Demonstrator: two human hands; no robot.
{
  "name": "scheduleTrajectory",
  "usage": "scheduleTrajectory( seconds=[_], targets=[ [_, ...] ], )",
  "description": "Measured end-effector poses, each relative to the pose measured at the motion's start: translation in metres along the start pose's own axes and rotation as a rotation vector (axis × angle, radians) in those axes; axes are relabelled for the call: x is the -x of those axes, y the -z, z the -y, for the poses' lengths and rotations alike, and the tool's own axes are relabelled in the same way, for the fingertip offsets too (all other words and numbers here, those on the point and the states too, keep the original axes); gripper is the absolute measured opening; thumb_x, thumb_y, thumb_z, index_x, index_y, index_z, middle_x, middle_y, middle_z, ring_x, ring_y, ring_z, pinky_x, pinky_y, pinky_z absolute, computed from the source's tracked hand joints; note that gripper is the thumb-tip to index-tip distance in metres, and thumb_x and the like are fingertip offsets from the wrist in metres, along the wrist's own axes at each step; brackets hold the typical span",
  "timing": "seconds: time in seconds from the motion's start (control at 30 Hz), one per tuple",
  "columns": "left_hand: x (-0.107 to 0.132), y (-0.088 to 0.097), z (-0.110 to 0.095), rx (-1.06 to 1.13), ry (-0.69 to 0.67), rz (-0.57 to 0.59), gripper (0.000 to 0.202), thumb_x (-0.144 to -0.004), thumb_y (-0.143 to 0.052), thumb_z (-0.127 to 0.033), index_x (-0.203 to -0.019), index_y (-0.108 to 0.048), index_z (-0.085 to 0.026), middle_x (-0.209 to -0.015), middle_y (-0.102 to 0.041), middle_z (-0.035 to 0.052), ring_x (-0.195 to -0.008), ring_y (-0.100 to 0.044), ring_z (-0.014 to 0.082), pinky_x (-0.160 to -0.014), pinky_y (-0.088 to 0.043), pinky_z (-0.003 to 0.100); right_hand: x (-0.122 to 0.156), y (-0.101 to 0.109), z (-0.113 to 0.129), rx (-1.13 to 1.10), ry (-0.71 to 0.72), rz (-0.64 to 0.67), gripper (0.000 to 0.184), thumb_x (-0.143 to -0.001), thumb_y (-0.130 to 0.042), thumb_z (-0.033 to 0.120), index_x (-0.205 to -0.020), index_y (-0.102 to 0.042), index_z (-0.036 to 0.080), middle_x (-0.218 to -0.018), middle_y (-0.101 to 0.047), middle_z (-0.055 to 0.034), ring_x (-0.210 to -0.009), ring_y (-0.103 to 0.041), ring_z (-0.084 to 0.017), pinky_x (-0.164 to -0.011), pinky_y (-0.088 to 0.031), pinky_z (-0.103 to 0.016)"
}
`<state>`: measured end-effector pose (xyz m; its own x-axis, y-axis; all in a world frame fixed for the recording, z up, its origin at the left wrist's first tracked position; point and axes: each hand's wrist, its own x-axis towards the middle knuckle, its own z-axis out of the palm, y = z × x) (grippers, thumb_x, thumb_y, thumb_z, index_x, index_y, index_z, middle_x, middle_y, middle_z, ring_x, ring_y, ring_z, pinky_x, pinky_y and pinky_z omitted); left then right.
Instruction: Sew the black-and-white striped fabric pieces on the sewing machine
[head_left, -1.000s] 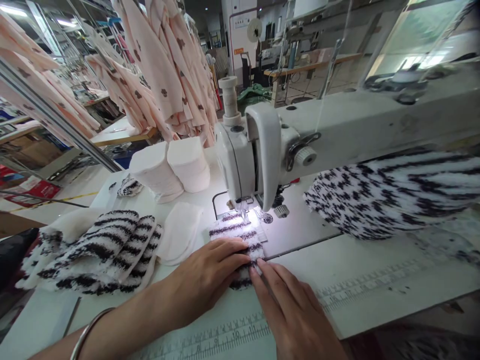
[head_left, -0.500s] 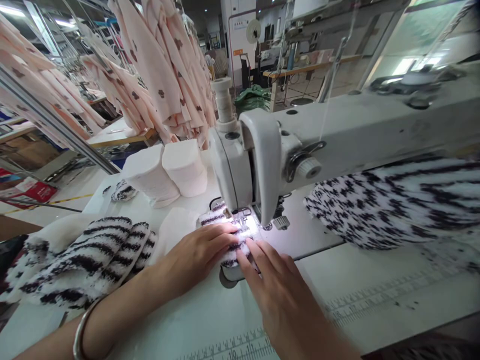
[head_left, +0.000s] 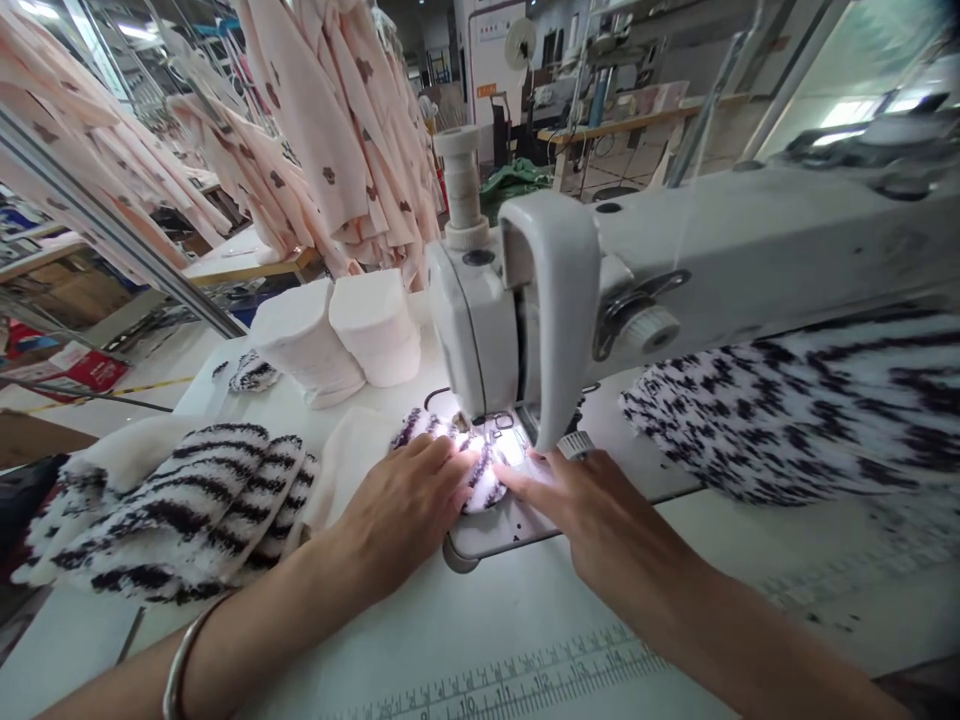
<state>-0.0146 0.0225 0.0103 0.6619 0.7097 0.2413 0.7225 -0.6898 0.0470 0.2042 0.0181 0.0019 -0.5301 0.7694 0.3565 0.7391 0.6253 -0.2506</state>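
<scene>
My left hand presses its bent fingers onto a small fluffy black-and-white striped fabric piece under the lit needle area of a white sewing machine. My right hand is on the other side, with its forefinger stretched to the near right edge of that piece. Its other fingers reach up beside the presser area, partly hidden by the machine head and a small ridged knob. Some of the fabric lies hidden beneath my left fingers.
Folded striped fluffy pieces lie at the left. Two white fabric stacks stand behind. More fluffy fabric lies beneath the machine arm at right. A ruler scale runs along the table's front. Pink garments hang behind.
My right hand has moved up and right, from lying on the fabric to beside the presser area, forefinger at the piece's edge. The fabric piece has turned slightly; my left hand stays on it.
</scene>
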Motion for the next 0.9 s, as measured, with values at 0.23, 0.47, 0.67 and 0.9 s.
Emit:
scheduleTrajectory(
  seconds=[0.23,0.47,0.67,0.9],
  targets=[
    [-0.008,0.008,0.008,0.059,-0.013,0.040,0.016,-0.093,-0.042,-0.013,-0.091,-0.058,-0.015,-0.084,-0.055,0.0058,-0.073,-0.051,0.0172,-0.061,-0.048,0.030,0.013,-0.018,0.021,0.128,0.055,-0.075,0.055,-0.076,-0.032,-0.003,-0.122,-0.057,0.013,-0.118,-0.058,-0.0098,-0.106,-0.051,-0.024,-0.081,-0.048,-0.037],
    [-0.008,0.008,0.025,0.202,-0.102,0.046,0.019,-0.093,-0.041,-0.011,-0.106,-0.054,-0.016,-0.099,-0.060,0.0067,-0.088,-0.056,0.0162,-0.077,-0.050,0.031,0.025,-0.041,0.064,0.175,-0.120,-0.174,0.053,-0.079,-0.030,0.001,-0.125,-0.054,0.013,-0.117,-0.061,-0.0062,-0.110,-0.049,-0.024,-0.081,-0.041,-0.039],
    [-0.002,0.004,0.018,0.200,-0.010,0.047,0.016,-0.090,-0.044,-0.009,-0.101,-0.055,-0.016,-0.098,-0.060,0.0064,-0.088,-0.057,0.0183,-0.076,-0.051,0.034,0.030,-0.040,0.051,0.118,-0.093,-0.166,0.054,-0.080,-0.030,0.002,-0.127,-0.052,0.015,-0.126,-0.057,-0.0028,-0.114,-0.047,-0.023,-0.083,-0.040,-0.039],
    [0.000,-0.001,-0.011,-0.034,0.139,0.060,0.015,-0.086,-0.049,-0.010,-0.100,-0.052,-0.015,-0.092,-0.056,0.0060,-0.077,-0.053,0.0204,-0.061,-0.051,0.036,0.017,-0.023,0.017,-0.006,-0.005,-0.009,0.055,-0.082,-0.023,-0.002,-0.121,-0.057,0.017,-0.122,-0.058,-0.0048,-0.115,-0.045,-0.023,-0.086,-0.045,-0.040]
  ],
)
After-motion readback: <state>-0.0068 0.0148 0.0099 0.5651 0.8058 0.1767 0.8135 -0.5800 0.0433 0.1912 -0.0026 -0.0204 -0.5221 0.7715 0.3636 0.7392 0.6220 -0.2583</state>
